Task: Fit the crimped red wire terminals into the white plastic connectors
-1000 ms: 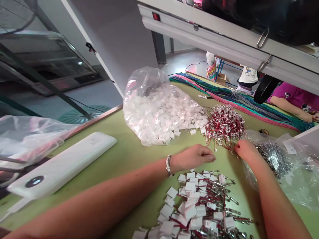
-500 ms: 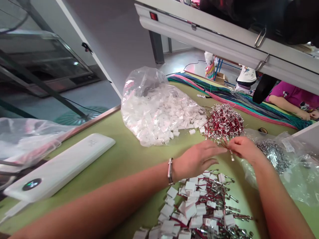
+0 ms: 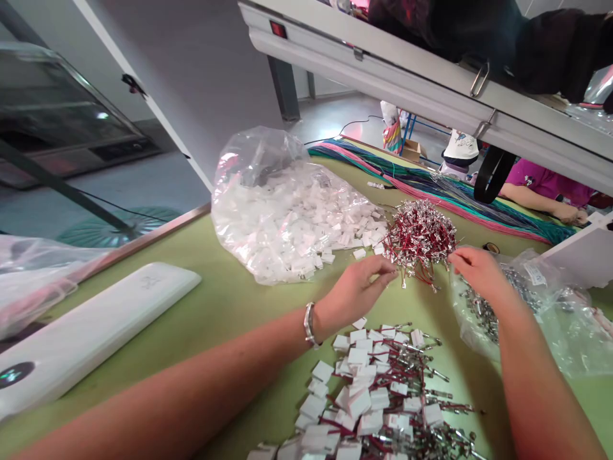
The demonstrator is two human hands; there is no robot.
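Note:
My left hand [image 3: 357, 287], with a bracelet [image 3: 309, 324] at its wrist, is at the left edge of a heap of short red wires with metal terminals [image 3: 419, 236]. Its fingertips are drawn together; anything between them is too small to make out. My right hand [image 3: 481, 275] is at the heap's right side, thumb and fingers pinched, their contents hidden. Nearer me lies a spread of white connector housings [image 3: 359, 402] joined to red wires with metal ends. Left of the heap, loose white housings [image 3: 306, 223] spill from a clear plastic bag [image 3: 261, 144].
A long white device [image 3: 100, 332] lies at left. Clear bags with metal terminals [image 3: 483, 316] are at right. Bundled coloured wires [image 3: 431, 185] run along the far side of the green table [image 3: 249, 338]. A white beam [image 3: 407, 76] crosses above; a co-worker's arm [image 3: 541, 201] is beyond.
My hands have moved apart: the left away to the left, the right slightly up at the heap's right side. The whole view has shifted a little.

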